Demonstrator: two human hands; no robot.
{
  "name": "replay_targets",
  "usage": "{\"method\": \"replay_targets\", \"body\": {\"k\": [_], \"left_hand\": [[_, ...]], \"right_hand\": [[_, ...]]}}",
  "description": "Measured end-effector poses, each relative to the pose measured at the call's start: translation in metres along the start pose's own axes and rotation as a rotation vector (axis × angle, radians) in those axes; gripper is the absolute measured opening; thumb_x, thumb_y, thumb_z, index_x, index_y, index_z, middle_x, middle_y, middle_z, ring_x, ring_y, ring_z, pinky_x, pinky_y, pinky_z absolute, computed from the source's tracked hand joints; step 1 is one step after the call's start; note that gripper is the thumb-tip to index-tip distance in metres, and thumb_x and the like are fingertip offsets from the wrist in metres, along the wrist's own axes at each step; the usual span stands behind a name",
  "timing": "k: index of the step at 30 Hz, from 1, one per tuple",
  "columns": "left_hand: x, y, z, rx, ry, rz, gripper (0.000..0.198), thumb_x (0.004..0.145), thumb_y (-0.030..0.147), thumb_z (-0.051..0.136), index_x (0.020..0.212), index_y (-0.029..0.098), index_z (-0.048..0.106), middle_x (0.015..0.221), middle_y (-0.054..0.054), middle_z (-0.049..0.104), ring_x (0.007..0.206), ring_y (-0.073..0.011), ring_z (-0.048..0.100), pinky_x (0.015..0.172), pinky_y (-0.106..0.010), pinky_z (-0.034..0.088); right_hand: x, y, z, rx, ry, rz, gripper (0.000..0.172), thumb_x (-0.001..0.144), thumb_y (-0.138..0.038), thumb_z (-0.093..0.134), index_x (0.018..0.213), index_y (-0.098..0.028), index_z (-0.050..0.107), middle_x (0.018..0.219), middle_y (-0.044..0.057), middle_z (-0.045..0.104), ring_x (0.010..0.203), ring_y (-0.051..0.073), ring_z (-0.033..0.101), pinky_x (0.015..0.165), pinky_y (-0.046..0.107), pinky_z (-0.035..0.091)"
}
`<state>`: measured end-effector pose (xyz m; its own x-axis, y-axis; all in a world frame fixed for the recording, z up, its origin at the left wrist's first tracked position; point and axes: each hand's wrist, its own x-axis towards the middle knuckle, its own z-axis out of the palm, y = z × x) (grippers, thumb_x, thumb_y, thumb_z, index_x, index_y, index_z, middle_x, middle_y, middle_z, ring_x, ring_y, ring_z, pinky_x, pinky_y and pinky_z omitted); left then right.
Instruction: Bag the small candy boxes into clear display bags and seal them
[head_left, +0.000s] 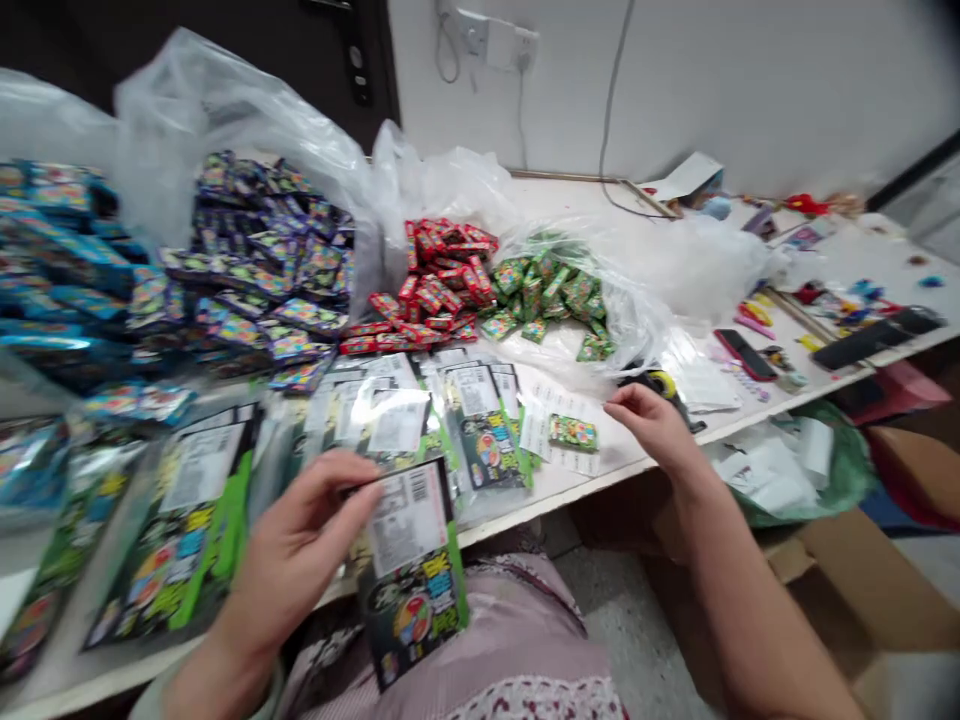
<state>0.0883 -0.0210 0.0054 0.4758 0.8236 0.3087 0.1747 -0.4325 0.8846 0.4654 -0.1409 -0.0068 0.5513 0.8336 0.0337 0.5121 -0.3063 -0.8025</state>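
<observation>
The left hand (300,550) pinches a green printed pouch (412,570) by its top, label upward, readable; the right hand (654,420) curls loosely, seemingly empty, a small green packet (572,432) just beyond its fingertips.

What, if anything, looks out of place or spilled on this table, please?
One small green packet lies alone near the front edge of the table beside the right hand, apart from the green pile spilling out of its open clear bag. The left hand holds a labelled pouch askew.
</observation>
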Motion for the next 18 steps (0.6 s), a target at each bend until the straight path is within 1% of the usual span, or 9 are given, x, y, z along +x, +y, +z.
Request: {"method": "replay_targets", "body": {"k": [1, 3, 5, 6, 8, 10, 12, 14, 18], "left_hand": [[0.000, 0.003, 0.003, -0.024, -0.009, 0.022, 0.007, 0.086, 0.018, 0.061, 0.089, 0.023, 0.061, 0.087, 0.001, 0.061, 0.082, -0.0115, 0.059, 0.072, -0.020, 0.049], [-0.001, 0.008, 0.007, -0.061, -0.014, 0.025, 0.007, 0.087, 0.016, 0.060, 0.089, 0.023, 0.059, 0.086, 0.001, 0.059, 0.081, -0.0111, 0.057, 0.071, -0.020, 0.047], [-0.003, 0.011, 0.009, -0.107, -0.029, 0.024, 0.006, 0.089, 0.016, 0.058, 0.090, 0.022, 0.058, 0.086, 0.000, 0.057, 0.082, -0.0115, 0.056, 0.071, -0.022, 0.047], [-0.004, 0.013, 0.008, -0.127, -0.036, 0.024, 0.005, 0.090, 0.016, 0.057, 0.090, 0.022, 0.057, 0.086, 0.000, 0.057, 0.082, -0.0119, 0.056, 0.071, -0.023, 0.046], [-0.007, 0.015, 0.006, -0.157, -0.046, 0.018, 0.004, 0.091, 0.017, 0.056, 0.090, 0.021, 0.057, 0.086, -0.001, 0.056, 0.082, -0.0125, 0.055, 0.071, -0.024, 0.045], [-0.010, 0.017, 0.003, -0.172, -0.041, 0.004, 0.004, 0.091, 0.017, 0.055, 0.089, 0.021, 0.056, 0.086, -0.001, 0.055, 0.082, -0.0131, 0.054, 0.072, -0.026, 0.044], [-0.011, 0.016, 0.000, -0.190, -0.033, -0.013, 0.004, 0.091, 0.018, 0.054, 0.088, 0.020, 0.056, 0.084, -0.001, 0.055, 0.082, -0.0134, 0.054, 0.072, -0.027, 0.043], [-0.011, 0.013, -0.001, -0.217, -0.018, -0.024, 0.004, 0.092, 0.019, 0.054, 0.088, 0.020, 0.056, 0.084, -0.001, 0.055, 0.081, -0.0133, 0.053, 0.071, -0.028, 0.042], [-0.011, 0.005, 0.001, -0.266, 0.019, -0.031, 0.004, 0.092, 0.023, 0.055, 0.089, 0.020, 0.056, 0.083, 0.000, 0.055, 0.078, -0.0128, 0.052, 0.070, -0.028, 0.042]], "right_hand": [[-0.003, -0.023, 0.008, 0.117, -0.105, -0.079, 0.029, 0.078, -0.048, 0.064, 0.079, -0.020, 0.056, 0.077, 0.002, 0.061, 0.070, 0.017, 0.056, 0.067, 0.030, 0.047], [-0.010, -0.075, 0.028, 0.252, -0.388, -0.236, 0.021, 0.082, -0.039, 0.066, 0.082, -0.020, 0.058, 0.080, 0.002, 0.061, 0.075, 0.016, 0.056, 0.070, 0.029, 0.046], [-0.015, -0.124, 0.051, 0.281, -0.637, -0.351, 0.015, 0.085, -0.032, 0.065, 0.082, -0.019, 0.059, 0.081, 0.002, 0.061, 0.075, 0.015, 0.056, 0.071, 0.028, 0.046], [-0.016, -0.144, 0.062, 0.283, -0.755, -0.399, 0.013, 0.085, -0.030, 0.065, 0.082, -0.019, 0.058, 0.080, 0.001, 0.060, 0.074, 0.014, 0.055, 0.070, 0.026, 0.045], [-0.013, -0.173, 0.082, 0.258, -0.932, -0.455, 0.012, 0.085, -0.028, 0.063, 0.081, -0.018, 0.057, 0.076, 0.000, 0.059, 0.070, 0.012, 0.053, 0.065, 0.025, 0.044], [-0.005, -0.188, 0.098, 0.213, -1.041, -0.468, 0.012, 0.086, -0.027, 0.060, 0.080, -0.017, 0.056, 0.072, -0.002, 0.055, 0.065, 0.011, 0.049, 0.060, 0.023, 0.041], [0.003, -0.192, 0.110, 0.167, -1.098, -0.462, 0.011, 0.085, -0.025, 0.059, 0.079, -0.017, 0.055, 0.068, -0.003, 0.052, 0.062, 0.010, 0.046, 0.057, 0.023, 0.038], [0.008, -0.191, 0.117, 0.127, -1.114, -0.457, 0.011, 0.084, -0.024, 0.059, 0.078, -0.017, 0.054, 0.067, -0.003, 0.051, 0.061, 0.010, 0.045, 0.057, 0.023, 0.037], [0.010, -0.187, 0.125, 0.114, -1.097, -0.435, 0.012, 0.085, -0.026, 0.059, 0.078, -0.017, 0.054, 0.069, -0.002, 0.052, 0.062, 0.011, 0.047, 0.057, 0.023, 0.038]]}}
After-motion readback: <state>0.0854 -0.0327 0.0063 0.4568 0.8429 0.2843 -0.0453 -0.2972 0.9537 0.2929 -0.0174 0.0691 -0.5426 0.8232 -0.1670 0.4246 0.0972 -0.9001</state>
